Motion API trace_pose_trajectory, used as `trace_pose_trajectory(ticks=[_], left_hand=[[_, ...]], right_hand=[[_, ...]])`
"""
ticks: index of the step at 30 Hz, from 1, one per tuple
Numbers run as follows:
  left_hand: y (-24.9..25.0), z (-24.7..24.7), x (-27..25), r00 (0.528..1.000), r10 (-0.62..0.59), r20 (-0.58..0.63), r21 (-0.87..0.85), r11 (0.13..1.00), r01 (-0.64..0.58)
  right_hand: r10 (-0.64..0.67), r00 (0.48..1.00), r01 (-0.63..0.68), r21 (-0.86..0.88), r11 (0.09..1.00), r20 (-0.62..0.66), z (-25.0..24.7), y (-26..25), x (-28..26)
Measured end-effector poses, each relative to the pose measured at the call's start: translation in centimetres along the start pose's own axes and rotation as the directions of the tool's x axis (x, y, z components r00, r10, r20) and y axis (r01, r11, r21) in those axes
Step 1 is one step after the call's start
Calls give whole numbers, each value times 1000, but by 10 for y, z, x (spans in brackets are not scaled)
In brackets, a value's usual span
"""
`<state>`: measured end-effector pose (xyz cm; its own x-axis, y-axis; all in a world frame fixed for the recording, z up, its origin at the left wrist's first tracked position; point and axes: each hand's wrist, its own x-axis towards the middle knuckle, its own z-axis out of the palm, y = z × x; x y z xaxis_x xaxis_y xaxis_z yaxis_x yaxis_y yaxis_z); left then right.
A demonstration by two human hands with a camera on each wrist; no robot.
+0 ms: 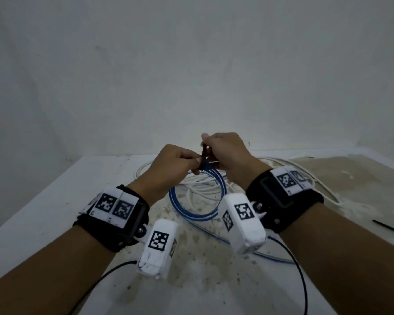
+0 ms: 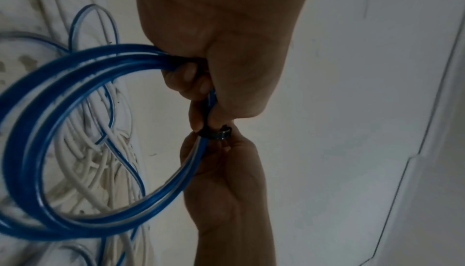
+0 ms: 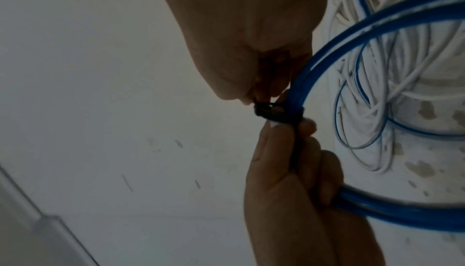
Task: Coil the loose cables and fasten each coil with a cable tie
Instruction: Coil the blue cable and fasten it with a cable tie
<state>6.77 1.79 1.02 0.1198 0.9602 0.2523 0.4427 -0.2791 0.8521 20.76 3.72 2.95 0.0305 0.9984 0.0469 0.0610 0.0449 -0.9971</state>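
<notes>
Blue cable coil (image 1: 197,201) hung above the worktop (image 1: 43,212), held up between both hands. Black cable tie (image 3: 276,113) wrapped its bunched strands. Left hand (image 1: 173,164) had its fingers curled round the strands beside the tie; right hand (image 1: 225,153) pinched the tie. Loose white cables (image 1: 205,187) lay beneath on the worktop, another black tie (image 1: 389,227) well apart.

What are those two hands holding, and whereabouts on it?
The left hand grips the blue cable coil at its top, where the loops bunch. The right hand pinches the black cable tie wrapped around that same spot.
</notes>
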Motion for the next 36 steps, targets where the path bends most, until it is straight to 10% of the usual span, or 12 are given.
trace_pose_trajectory(ticks=[8,24,31,36], left_hand=[[-5,7,-2,997,-77,-7,-151,986,75],[15,16,-9,994,99,37,-101,990,-95],[13,16,-7,995,99,-16,-96,990,-100],[13,7,2,994,43,-105,-136,989,-57]], right_hand=[[-255,967,248,-209,946,-7,-5,13,3],[-323,944,258,-470,844,-62,-17,4,23],[-222,973,196,-285,938,-63,-19,11,27],[-14,982,9,24,1000,188,-29,8,9]])
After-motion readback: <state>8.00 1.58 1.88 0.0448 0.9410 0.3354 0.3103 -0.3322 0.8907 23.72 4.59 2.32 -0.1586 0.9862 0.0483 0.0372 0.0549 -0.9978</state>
